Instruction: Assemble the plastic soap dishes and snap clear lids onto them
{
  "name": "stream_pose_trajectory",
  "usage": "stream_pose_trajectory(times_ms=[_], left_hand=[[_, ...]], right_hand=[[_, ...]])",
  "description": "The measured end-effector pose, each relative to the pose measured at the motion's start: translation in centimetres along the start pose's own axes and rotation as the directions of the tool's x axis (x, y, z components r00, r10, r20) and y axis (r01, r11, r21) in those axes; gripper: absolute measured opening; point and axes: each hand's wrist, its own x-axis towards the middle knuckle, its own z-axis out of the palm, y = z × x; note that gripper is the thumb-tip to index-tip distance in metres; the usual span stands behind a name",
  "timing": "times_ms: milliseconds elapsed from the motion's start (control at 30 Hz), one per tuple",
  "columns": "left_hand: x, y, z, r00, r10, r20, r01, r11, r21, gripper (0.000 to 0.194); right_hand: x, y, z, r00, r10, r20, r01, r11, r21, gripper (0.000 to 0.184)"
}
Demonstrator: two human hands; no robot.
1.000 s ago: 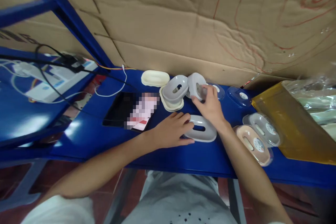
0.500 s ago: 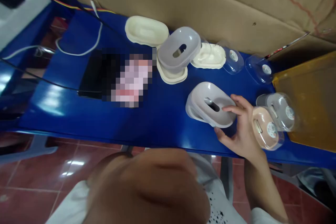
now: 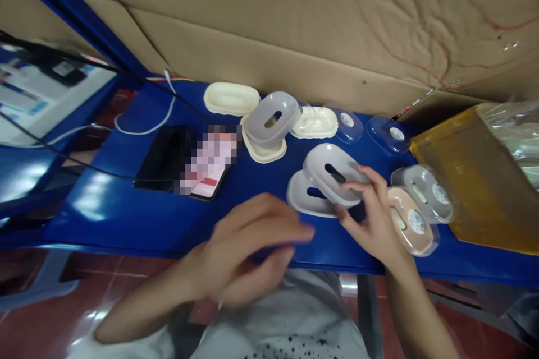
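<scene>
Right hand [image 3: 370,221] on upper grey dish [image 3: 323,178], over the blue bench [image 3: 126,210].
Its grip pinches the dish's right end, fingers inside, thumb at the outer rim; dish partly overlaps the lower grey dish [image 3: 300,196]. Left hand [image 3: 250,244] blurred, near both, grip loosely parted. Peach lidded dish [image 3: 410,227] beside right wrist.

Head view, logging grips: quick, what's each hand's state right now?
Left hand: open, blurred, no object visible in it.
Right hand: closed on the rim of the upper gray dish.
</scene>
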Motion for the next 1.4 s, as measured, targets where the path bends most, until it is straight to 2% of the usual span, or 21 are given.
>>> stream_pose_trajectory(times_ms=[67, 133, 167, 300, 367, 433, 500, 567, 633, 700, 733, 800, 867, 967, 1100, 1300, 1400], left_hand=[[1.1, -2.4, 1.0, 0.988, 0.042, 0.149, -0.082, 0.959, 0.273, 0.024], [1.6, -4.3, 1.3, 0.968, -0.017, 0.252, -0.119, 0.848, 0.516, 0.025], [1.7, -5.0, 1.2, 0.965, -0.069, 0.253, -0.097, 0.802, 0.59, 0.028], [1.7, -6.6, 0.3, 0.939, -0.322, 0.117, 0.094, 0.571, 0.816, 0.04], [1.8, -7.1, -0.1, 0.916, -0.386, 0.11, 0.097, 0.479, 0.873, 0.041], [2.1, -7.5, -0.3, 0.904, -0.401, 0.148, 0.057, 0.456, 0.888, 0.038], [2.4, -7.8, -0.3, 0.903, -0.384, 0.195, 0.014, 0.477, 0.879, 0.034], [2.8, -7.8, -0.2, 0.901, -0.35, 0.256, -0.029, 0.54, 0.841, 0.03], [3.2, -7.6, 0.0, 0.89, -0.3, 0.344, -0.083, 0.634, 0.769, 0.029], [3.7, -7.5, 0.1, 0.879, -0.251, 0.405, -0.116, 0.711, 0.694, 0.033], [3.9, -7.4, 0.1, 0.879, -0.236, 0.414, -0.119, 0.732, 0.671, 0.036], [4.2, -7.4, 0.0, 0.891, -0.227, 0.393, -0.108, 0.735, 0.669, 0.039], [4.2, -7.5, -0.3, 0.907, -0.228, 0.353, -0.095, 0.707, 0.701, 0.04], [3.6, -7.8, -1.0, 0.909, -0.249, 0.334, -0.089, 0.667, 0.74, 0.037], [2.6, -8.0, -1.8, 0.898, -0.275, 0.345, -0.084, 0.66, 0.746, 0.036], [2.5, -7.6, -1.9, 0.882, -0.202, 0.426, -0.083, 0.823, 0.562, 0.027], [2.6, -7.4, -1.8, 0.891, -0.206, 0.404, -0.033, 0.859, 0.512, 0.046]], right_hand=[[0.6, 0.4, -0.3, 0.999, 0.037, -0.021, -0.037, 0.999, -0.007, 0.033], [1.1, 0.8, -0.4, 0.997, 0.068, -0.038, -0.068, 0.998, -0.009, 0.031], [1.4, 1.0, -0.2, 0.996, 0.077, -0.05, -0.078, 0.997, -0.017, 0.031], [1.9, 1.7, 0.7, 0.992, 0.079, -0.093, -0.088, 0.992, -0.089, 0.033], [1.9, 2.0, 1.0, 0.993, 0.07, -0.097, -0.081, 0.99, -0.115, 0.033], [1.9, 2.1, 1.0, 0.993, 0.061, -0.102, -0.075, 0.988, -0.134, 0.032], [1.8, 1.9, 0.8, 0.993, 0.042, -0.111, -0.061, 0.983, -0.173, 0.034], [1.5, 1.3, 0.5, 0.997, -0.01, -0.07, -0.007, 0.973, -0.229, 0.041], [1.0, 0.5, 0.2, 0.993, -0.093, 0.073, 0.109, 0.959, -0.261, 0.05], [0.4, -0.3, 0.0, 0.954, -0.16, 0.255, 0.225, 0.942, -0.251, 0.06], [0.1, -0.6, -0.1, 0.93, -0.174, 0.323, 0.259, 0.934, -0.244, 0.065], [-0.5, -0.9, -0.2, 0.907, -0.166, 0.387, 0.278, 0.926, -0.254, 0.073], [-1.0, -0.9, -0.5, 0.909, -0.152, 0.387, 0.269, 0.925, -0.269, 0.079], [-1.9, -0.9, -0.9, 0.919, -0.145, 0.366, 0.249, 0.934, -0.255, 0.089], [-3.3, -1.0, -0.8, 0.943, -0.099, 0.317, 0.172, 0.962, -0.213, 0.081], [-4.6, -1.4, -1.2, 0.987, 0.0, 0.161, 0.019, 0.993, -0.12, 0.063], [-5.4, -1.5, -1.9, 0.996, 0.034, 0.08, -0.027, 0.996, -0.082, 0.06]])
